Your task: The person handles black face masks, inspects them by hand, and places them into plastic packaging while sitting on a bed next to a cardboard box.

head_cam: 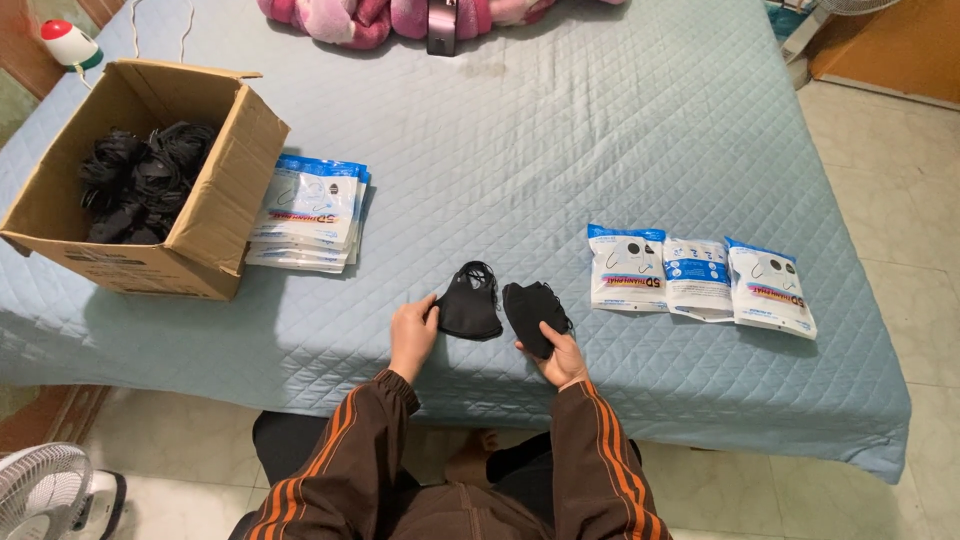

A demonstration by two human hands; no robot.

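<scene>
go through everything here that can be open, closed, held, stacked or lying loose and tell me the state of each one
Cardboard box: open, on its side, black masks inside.
Stack of pouches: piled flat beside the box.
Three pouches: side by side in a row, flat.
Left mask: flat on the quilt, left hand at its edge.
Right mask: gripped by right hand.

Single head view, looking steeply down and forward over bed (600, 130); wearer's sleeves near bottom edge, floor (900, 250) right.
</scene>
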